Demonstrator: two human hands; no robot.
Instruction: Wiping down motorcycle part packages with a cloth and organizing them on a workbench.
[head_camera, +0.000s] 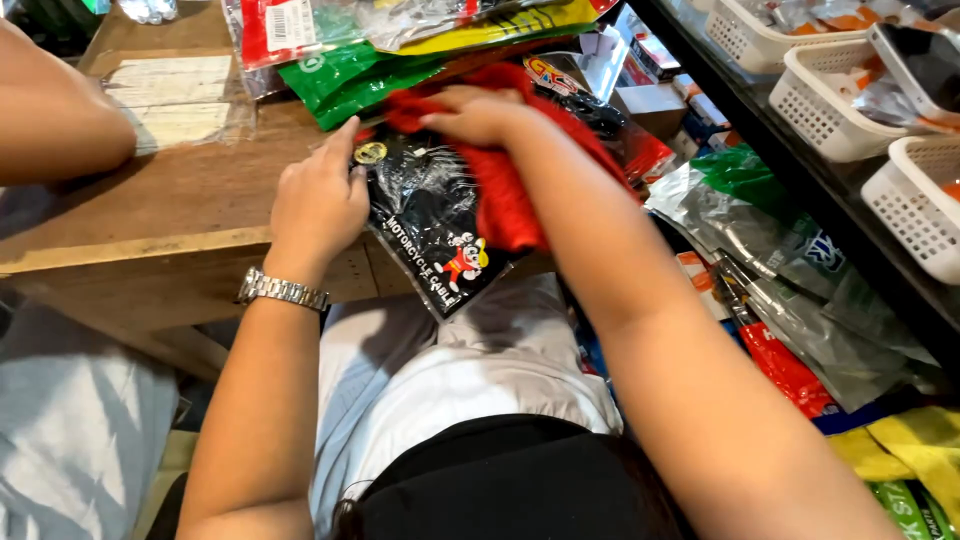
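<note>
At the wooden table edge nearest the lap, a glossy black packet overhangs, its long axis running diagonally toward the near right. Left hand presses flat, fingers together, on its left side. Right hand clutches a red cloth over it. Packets crowd beyond and to the right.

Black plastic packet: flat, glossy, printed with white lettering, a small red-and-white cartoon figure near its lower end and a round gold sticker at its upper left corner. It lies tilted on the front edge of the wooden bench, its lower end overhanging the edge. Red cloth: soft, crumpled, draped diagonally across the packet's right half, running from the upper left down to the packet's lower right side and covering part of the print.
</note>
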